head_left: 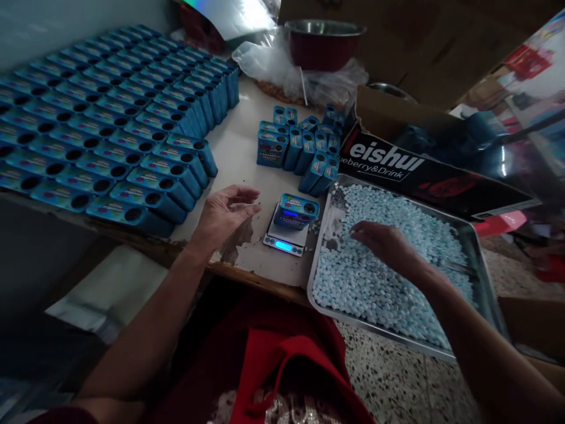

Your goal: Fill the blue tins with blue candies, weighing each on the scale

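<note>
- Blue tin (295,211) lies flat on a small digital scale (285,240), between the two hands; long axis runs left-right, round opening toward the right hand.
- Left hand (225,213) open, palm up, fingers loosely curled, just left of the scale, holding nothing.
- Right hand (385,244) rests palm-down on pale blue candies (375,282) in a metal tray (479,259); fingertips hard to make out, grip cannot be told.
- Beyond the left hand: rows of blue tins (101,129), cut off at the frame edge.

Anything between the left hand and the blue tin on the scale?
Nothing visible. The left hand hovers open over bare tabletop just left of the small digital scale, and the blue tin lies on it with an open gap between. The right hand rests in the tray of pale blue candies, clear of that path.
</note>
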`<action>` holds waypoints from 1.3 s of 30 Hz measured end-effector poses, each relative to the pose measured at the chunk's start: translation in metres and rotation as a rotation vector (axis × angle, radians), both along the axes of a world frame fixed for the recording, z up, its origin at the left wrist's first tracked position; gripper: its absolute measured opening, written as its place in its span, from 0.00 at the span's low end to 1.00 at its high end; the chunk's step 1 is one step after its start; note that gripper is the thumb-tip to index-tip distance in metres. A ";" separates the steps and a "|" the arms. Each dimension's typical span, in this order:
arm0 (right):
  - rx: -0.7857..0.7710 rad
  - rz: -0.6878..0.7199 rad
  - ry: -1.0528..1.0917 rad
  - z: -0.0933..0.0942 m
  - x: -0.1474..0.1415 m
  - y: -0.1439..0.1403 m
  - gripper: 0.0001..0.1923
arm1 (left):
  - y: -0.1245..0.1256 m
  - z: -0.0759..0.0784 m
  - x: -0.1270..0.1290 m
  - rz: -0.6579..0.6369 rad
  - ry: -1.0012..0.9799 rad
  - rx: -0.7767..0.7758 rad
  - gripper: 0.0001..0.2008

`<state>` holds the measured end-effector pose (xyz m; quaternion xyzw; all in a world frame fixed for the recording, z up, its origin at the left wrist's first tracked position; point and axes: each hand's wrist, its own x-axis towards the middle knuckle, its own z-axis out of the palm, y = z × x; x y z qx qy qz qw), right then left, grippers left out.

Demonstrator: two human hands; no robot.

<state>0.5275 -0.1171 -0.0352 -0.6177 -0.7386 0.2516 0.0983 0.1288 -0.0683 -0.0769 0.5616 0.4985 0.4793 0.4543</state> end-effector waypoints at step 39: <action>-0.249 -0.577 1.178 -0.010 -0.067 0.008 0.20 | -0.005 0.047 0.094 -0.291 0.419 0.612 0.14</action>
